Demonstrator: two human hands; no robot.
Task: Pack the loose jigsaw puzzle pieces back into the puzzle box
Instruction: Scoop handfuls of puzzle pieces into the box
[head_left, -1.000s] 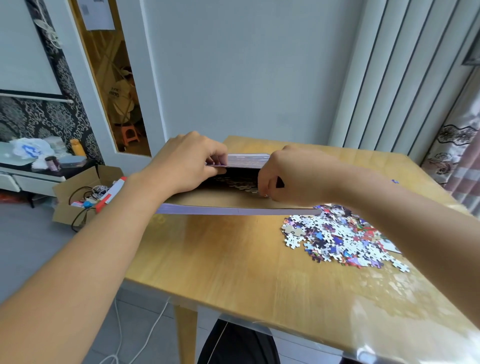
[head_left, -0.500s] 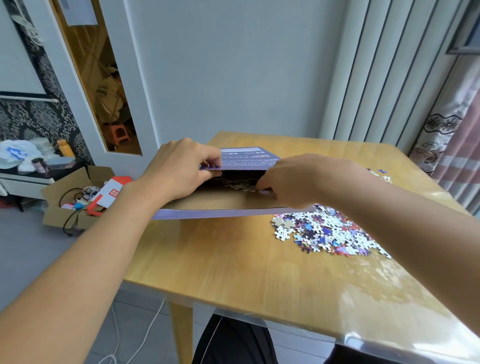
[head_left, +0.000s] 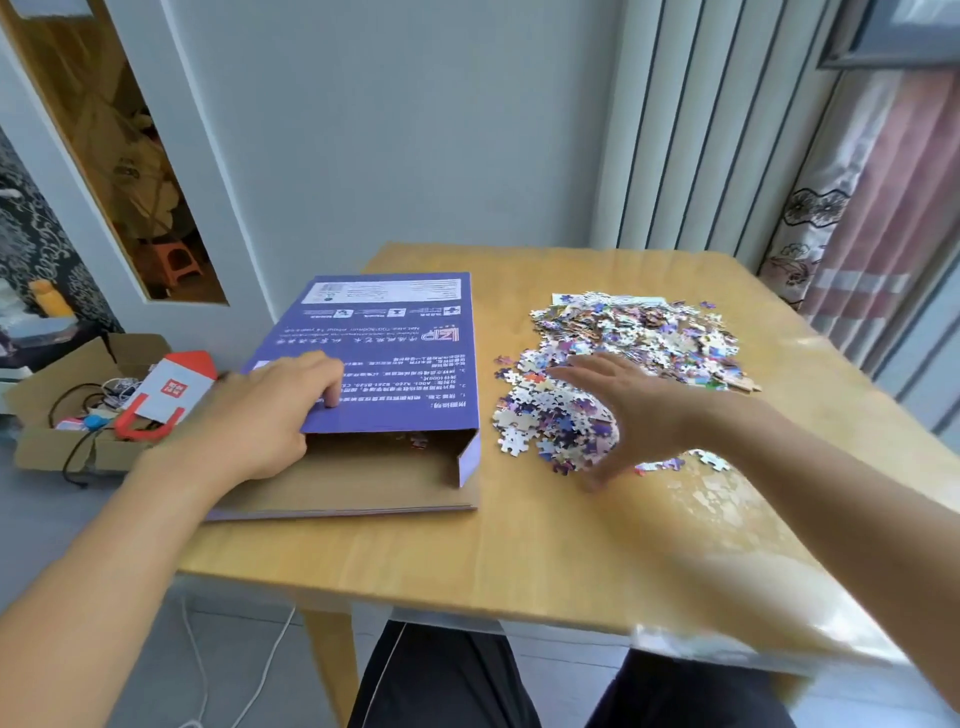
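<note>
While the left hand (head_left: 265, 415) curls its fingers (head_left: 324, 387) over the box (head_left: 379, 358) lid's edge, holding it ajar, the right hand (head_left: 631, 410) spreads flat, empty, over the pieces (head_left: 623, 358) beneath its fingertips; most remain unpacked.

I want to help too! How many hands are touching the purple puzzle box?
1. The left hand holds the puzzle box at its open near end. The right hand is spread over the loose puzzle pieces beside it, apart from the box.
</note>
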